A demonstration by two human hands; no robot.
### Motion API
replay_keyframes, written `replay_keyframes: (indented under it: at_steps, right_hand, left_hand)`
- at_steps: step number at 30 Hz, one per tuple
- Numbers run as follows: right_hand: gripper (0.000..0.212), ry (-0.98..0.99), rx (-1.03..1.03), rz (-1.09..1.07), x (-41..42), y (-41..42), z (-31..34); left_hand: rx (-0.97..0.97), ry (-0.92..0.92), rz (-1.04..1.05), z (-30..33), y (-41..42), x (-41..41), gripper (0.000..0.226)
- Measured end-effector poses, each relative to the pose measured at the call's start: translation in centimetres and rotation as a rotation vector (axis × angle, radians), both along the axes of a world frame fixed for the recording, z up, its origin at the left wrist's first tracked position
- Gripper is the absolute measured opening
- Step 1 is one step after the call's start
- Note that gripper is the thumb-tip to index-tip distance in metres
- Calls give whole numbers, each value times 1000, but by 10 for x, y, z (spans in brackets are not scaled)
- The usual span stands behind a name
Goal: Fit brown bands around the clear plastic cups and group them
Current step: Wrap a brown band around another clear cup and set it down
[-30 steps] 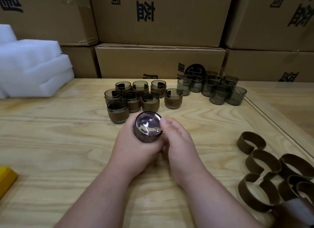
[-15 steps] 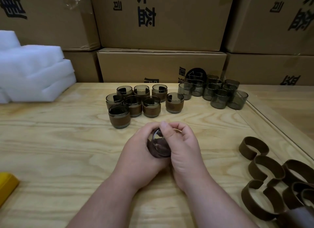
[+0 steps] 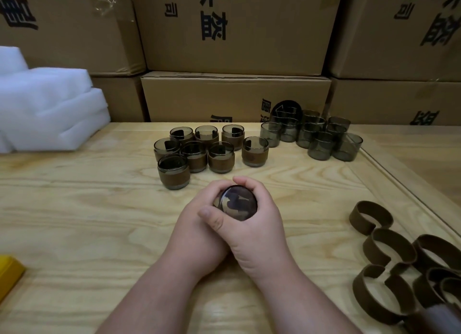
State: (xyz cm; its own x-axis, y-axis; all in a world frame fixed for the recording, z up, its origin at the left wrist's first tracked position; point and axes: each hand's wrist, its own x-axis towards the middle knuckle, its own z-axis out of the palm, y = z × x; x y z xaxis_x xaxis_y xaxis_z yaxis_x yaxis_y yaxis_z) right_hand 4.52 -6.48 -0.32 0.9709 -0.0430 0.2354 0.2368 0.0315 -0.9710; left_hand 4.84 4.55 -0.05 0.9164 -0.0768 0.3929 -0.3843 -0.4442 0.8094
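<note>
Stacked cardboard boxes (image 3: 234, 29) wall off the back of the wooden tabletop (image 3: 74, 209), with white foam sheets (image 3: 47, 109) piled at its left edge. Toward the rear sit two clusters: banded cups (image 3: 199, 149) packed together left of centre, and bare clear cups (image 3: 314, 136) to their right. Loose brown bands (image 3: 389, 249) lie curled near the right edge. Near the middle, the left hand (image 3: 197, 231) and right hand (image 3: 259, 231) press together, fingers of both curled round a single cup (image 3: 237, 202) held just above the tabletop, one round end tilted toward the camera. Whether its band is fully seated cannot be told, as the hands hide its sides. This looks like the fitting step; next would likely be setting it upright beside the banded cups.
</note>
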Motion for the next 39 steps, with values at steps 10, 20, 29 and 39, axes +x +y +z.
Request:
replay_keyframes:
  at_steps: [10, 20, 29, 39]
  right_hand:
    - [54, 140, 70, -254, 10, -3, 1]
    - [40, 244, 430, -216, 13, -12, 8]
    - [61, -47, -82, -168, 1, -2, 1]
    - [26, 84, 173, -415, 10, -13, 3]
  left_hand:
    - [214, -4, -23, 0, -2, 0, 55]
    - [-249, 41, -5, -3, -4, -2, 83]
    - [-92, 111, -33, -7, 1, 4, 68]
    - [-259, 94, -91, -2, -2, 2, 66]
